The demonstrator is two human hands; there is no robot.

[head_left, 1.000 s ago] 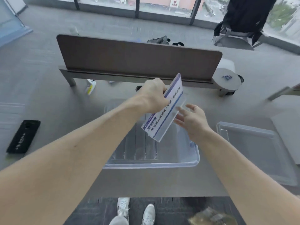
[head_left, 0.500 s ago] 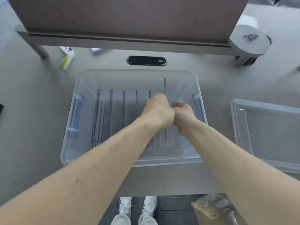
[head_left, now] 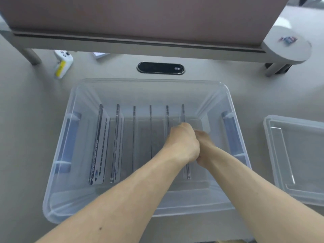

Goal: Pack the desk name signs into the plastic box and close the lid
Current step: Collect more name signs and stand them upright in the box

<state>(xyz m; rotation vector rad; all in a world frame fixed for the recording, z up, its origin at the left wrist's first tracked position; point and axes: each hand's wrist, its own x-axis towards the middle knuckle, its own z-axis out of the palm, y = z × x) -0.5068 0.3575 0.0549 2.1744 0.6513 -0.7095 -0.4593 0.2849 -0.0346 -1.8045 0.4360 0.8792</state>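
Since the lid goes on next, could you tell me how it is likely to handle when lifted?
The lid looks like thin clear plastic, so probably light. It is broad and shallow, so it may flex if lifted by one edge. Its glossy surface could be slippery; gripping the raised rim seems safer.

both bare forearms extended forward and converging. left hand [head_left: 182, 142] fisted, knuckles up, pressed against right hand [head_left: 204, 148]; right hand curled, partly hidden behind left; fingertips not visible.
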